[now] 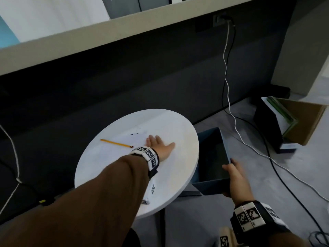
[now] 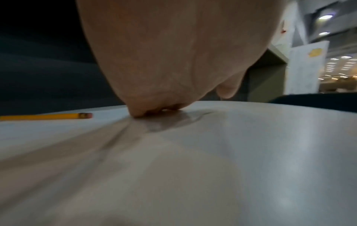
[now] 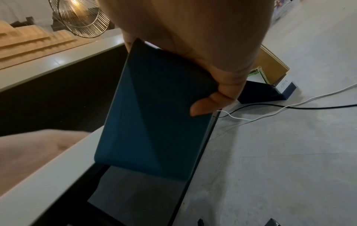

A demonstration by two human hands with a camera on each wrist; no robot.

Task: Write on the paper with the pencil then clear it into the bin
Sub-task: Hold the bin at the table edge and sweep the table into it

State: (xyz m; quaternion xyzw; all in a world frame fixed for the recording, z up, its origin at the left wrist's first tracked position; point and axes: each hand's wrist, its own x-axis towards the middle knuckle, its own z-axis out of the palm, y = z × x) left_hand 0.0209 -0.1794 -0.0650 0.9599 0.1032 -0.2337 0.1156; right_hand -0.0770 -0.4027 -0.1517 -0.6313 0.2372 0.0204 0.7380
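Nearest to the person, the right hand (image 1: 236,177) holds the dark blue bin (image 1: 211,157) by its near corner, thumb over the rim and the other fingers (image 3: 203,107) curled under the base, keeping it in the air just beside the right edge of the round white surface (image 1: 106,175), with its mouth a little below that edge. The bin looks like a light, stiff plastic box, easy to carry in 1 hand, though held at a corner it will want to tip.

Further out, the left hand (image 1: 160,146) lies flat on the surface with its fingers straight and spread, pressing down on the sheet of paper (image 1: 137,138). The paper sits left of the bin, near the middle of the surface, and shows a small dark mark, so the writing seems done. It is white on white, and its edges are hard to trace.

A single sheet is thin, limp and nearly weightless; it would buckle if pinched. My guess is that a flat palm dragging it toward the bin suits it best, with steady pressure so it does not slip free.

Beyond the hand, left of the bin, the yellow pencil (image 1: 116,143) lies loose. It is rigid and will roll.
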